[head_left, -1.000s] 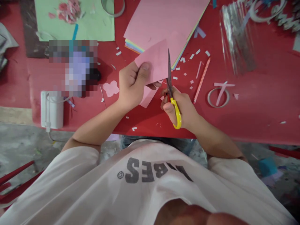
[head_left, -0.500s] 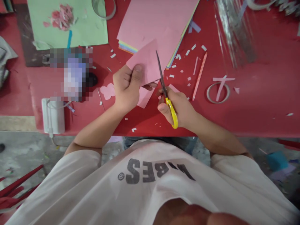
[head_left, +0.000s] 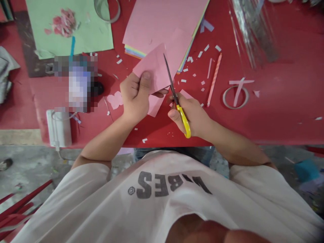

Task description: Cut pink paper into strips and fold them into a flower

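Observation:
A square of pink paper is pinched in my left hand, thumb on top and fingers underneath. My right hand grips scissors with yellow handles. Their dark blades point away from me and lie along the right edge of the paper. Below the held square are another pink piece and, partly behind my right hand, a further pink scrap. Left of my left hand lies a pink flower-shaped cutout. Beyond the hands is a stack of coloured sheets, pink on top.
Right of the hands are a pink striped stick and a tape ring. At left sit a white power bank with a cable and a green sheet bearing pink scraps. Small white paper bits scatter over the red table.
The view has shifted slightly. Both hands keep nearly the same pose, with the scissors still at the paper's right edge.

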{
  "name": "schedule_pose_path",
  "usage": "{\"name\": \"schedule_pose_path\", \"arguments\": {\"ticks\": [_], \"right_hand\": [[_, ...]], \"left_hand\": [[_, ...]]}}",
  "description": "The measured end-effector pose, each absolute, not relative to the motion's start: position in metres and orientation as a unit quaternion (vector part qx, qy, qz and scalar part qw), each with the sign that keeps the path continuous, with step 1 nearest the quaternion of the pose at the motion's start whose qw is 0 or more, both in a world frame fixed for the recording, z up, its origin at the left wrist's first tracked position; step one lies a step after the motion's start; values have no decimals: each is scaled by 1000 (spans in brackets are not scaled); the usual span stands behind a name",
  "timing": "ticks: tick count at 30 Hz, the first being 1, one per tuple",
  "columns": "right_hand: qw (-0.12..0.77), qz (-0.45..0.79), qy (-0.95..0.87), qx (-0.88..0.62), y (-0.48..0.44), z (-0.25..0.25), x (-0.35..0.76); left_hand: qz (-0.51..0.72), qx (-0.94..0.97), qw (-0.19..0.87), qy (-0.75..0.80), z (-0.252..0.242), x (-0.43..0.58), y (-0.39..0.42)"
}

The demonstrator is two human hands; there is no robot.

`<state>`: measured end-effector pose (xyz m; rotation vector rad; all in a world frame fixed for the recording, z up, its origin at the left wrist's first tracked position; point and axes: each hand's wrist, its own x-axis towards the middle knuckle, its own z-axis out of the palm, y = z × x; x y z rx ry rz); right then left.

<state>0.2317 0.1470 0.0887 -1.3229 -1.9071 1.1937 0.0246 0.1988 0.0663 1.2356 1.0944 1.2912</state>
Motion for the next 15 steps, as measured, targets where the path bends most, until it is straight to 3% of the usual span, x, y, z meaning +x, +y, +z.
{"name": "schedule_pose_path", "arguments": {"ticks": [9, 15], "right_hand": [[254, 432, -707, -499, 146, 83, 230], [254, 451, -688, -508, 147, 85, 229]], "left_hand": [[511, 513, 532, 439, 67, 23, 199], [507, 521, 497, 474, 73, 26, 199]]}}
